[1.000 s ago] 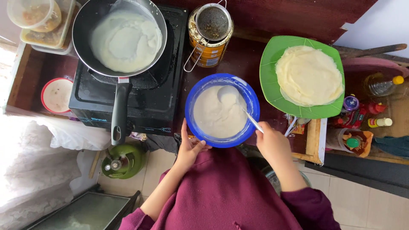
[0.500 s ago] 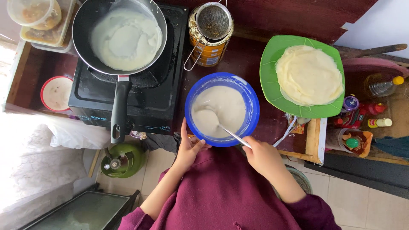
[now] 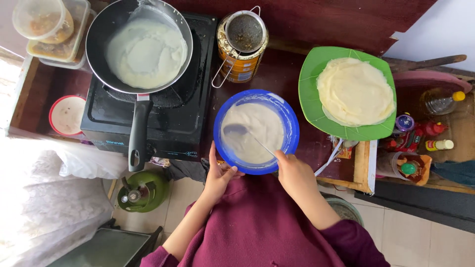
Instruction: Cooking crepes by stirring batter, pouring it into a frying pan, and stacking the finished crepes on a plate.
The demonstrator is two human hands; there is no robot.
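At frame centre a blue bowl (image 3: pixel 292 123) of pale batter; the right hand (image 3: pixel 295 174) holds a ladle (image 3: pixel 236 130) dipped in it; the left hand (image 3: pixel 219 174) steadies the rim; upper left, a black pan (image 3: pixel 101 59) holds a crepe

Bowl (image 3: pixel 292 129): we see bright blue, with pale cream batter (image 3: pixel 262 129) inside.
Plate (image 3: pixel 309 94), at 2 o'clock from the bowl: vivid green, under pale yellow flatbreads (image 3: pixel 355 91).
Pan (image 3: pixel 101 37), at 10 o'clock: black, holding a whitish round.
Stove (image 3: pixel 185 128): black.
Tin (image 3: pixel 241 66), at 12 o'clock: orange and gold, perhaps patterned.
Sleeves (image 3: pixel 262 232): we wear plain maroon.
Gas cylinder (image 3: pixel 143 190), at 8 o'clock: green.
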